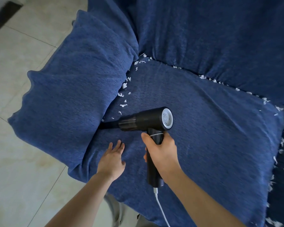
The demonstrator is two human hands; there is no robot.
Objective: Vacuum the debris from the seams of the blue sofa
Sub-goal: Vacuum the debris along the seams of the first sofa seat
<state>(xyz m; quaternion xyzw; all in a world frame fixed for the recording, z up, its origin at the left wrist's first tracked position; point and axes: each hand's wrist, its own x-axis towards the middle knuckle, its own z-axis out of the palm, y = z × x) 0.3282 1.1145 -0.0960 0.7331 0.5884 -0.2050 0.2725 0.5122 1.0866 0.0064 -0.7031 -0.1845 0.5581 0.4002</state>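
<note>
Head view: right hand (161,150) wrapped round the black handle of the handheld vacuum (147,120), fingers curled about the grip, thumb up near the body; left hand (112,157) flat on the seat cushion (195,128) just left of the handle, fingers straight and slightly spread, palm down, holding nothing; vacuum body lying roughly level above the right hand, round pale-grey vented end cap facing right and toward the camera, narrow black nozzle (107,125) pointing left with its tip tucked into the seam between seat cushion and armrest (75,89); white cable (161,208) plugged into the bottom of the handle, trailing down out of frame.

Blue sofa (211,38) covered in a textured, slightly wrinkled dark-blue fabric; white paper-like scraps (124,86) scattered along the armrest seam above the nozzle, bunched at the back-left corner, strung along the seam under the backrest, and down the right edge of the cushion; seam below the nozzle, nearest the left hand, free of scraps; pale tiled floor (23,112) to the left of the sofa.
</note>
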